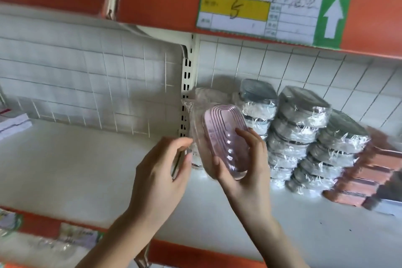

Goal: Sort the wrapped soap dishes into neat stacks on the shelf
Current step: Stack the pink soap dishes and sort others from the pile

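Holding a pink dish (224, 143) up over the shelf (87, 169), the right hand (243, 167) had its thumb curled against the near edge and its fingers wrapped round the far side, so the dish sat tilted in the palm with its ribbed face toward the camera. The dish was an oval of translucent pink plastic, ringed with raised concentric ridges and sealed in a clear, crinkly wrap whose loose edge stuck out above and to the left of that hand. The left hand (161, 172) hovered just beside it, to the left, its fingers bent; its fingertips (185, 143) lay at the loose wrap, though whether they pinched the film could not be told.

Just beyond the right hand's fingers stood grey stacks (300, 137) of wrapped oval dishes, glossy with creased film, leaning in uneven columns. Farther right of them lay an orange stack (365, 178), flatter and blurred. The shelf under both hands was smooth and white, with an orange front edge (195, 252). Behind the hands ran a white wire grid (97, 85), and above them hung an orange rail with a handwritten label (258, 6).
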